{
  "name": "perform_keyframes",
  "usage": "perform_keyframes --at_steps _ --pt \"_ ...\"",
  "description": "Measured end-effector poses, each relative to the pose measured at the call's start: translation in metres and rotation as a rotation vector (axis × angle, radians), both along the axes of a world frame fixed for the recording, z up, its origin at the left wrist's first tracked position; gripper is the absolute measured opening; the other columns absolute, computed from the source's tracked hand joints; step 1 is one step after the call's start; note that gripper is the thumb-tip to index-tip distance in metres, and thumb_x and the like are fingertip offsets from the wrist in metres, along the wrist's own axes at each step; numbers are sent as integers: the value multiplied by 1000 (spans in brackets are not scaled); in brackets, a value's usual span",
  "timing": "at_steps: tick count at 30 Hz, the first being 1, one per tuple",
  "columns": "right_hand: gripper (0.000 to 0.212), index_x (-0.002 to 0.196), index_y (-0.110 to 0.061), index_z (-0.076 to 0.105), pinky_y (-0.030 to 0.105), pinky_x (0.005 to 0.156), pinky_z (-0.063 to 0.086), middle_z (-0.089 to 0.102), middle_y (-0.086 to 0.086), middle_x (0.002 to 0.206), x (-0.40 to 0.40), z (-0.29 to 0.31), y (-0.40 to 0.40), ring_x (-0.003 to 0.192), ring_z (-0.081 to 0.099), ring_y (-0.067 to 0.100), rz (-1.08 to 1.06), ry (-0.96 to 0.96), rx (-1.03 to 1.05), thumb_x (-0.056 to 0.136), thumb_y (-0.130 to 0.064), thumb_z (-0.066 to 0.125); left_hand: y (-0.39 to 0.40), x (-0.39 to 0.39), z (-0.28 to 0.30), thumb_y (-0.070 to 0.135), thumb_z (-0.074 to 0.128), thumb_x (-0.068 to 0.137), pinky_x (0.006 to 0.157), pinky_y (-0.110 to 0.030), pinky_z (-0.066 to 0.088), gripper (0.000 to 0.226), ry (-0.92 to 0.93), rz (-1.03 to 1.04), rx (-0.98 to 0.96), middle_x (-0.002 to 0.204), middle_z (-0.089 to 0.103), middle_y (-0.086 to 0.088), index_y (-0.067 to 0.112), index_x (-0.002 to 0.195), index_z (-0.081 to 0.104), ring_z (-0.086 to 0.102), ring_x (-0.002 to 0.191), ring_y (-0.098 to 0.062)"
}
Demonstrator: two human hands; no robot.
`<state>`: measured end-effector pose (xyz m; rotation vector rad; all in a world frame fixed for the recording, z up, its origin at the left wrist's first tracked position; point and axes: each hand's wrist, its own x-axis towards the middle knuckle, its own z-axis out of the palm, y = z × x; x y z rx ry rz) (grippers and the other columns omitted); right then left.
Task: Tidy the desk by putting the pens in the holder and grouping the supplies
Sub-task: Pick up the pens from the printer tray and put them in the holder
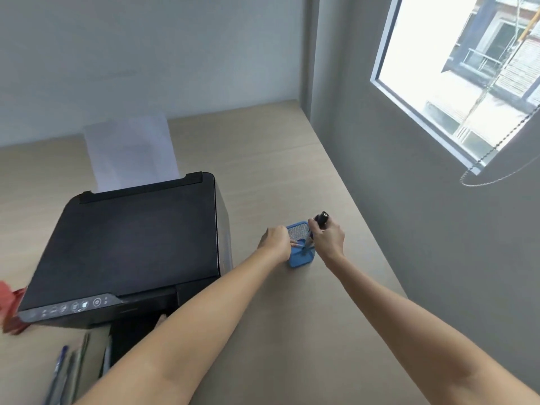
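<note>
Blue square mesh holder (301,260), likely light and tippy, steadied by left hand (276,239); right hand (327,238) grips black marker (322,219) mid-barrel.

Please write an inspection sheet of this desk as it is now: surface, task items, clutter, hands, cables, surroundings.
Surface: light wooden desk, set into a wall corner.
Job's things: blue mesh pen holder standing right of the printer, with pens inside; black marker above it; loose pens lying at the near left edge.
Clutter: black printer with white paper in its rear tray; red object at far left, blurred.
Grips: left hand steadies the holder's left side; right hand is closed on the marker.
Cables: nothing seen on the desk.
Surroundings: grey wall, window at right with a hanging bead chain.
</note>
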<state>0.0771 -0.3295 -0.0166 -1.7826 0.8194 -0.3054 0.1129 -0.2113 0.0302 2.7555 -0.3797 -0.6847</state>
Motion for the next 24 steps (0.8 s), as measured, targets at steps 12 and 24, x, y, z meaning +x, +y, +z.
perform_keyframes --at_steps 12,24 --pt "31 112 -11 59 29 87 38 46 12 124 -7 36 3 91 49 22 18 13 -279 87 -29 61 30 -12 36 21 41 98 88 -38 47 32 -109 -140 -71 120 62 -21 1 117 57 59 111 -36" --pt "13 78 -18 56 19 51 35 44 -6 47 -81 34 179 45 38 12 698 -242 -549 89 -24 60 326 -70 12 18 48 93 64 -25 47 22 165 259 -198 86 72 -8 10 86 67 65 72 -18"
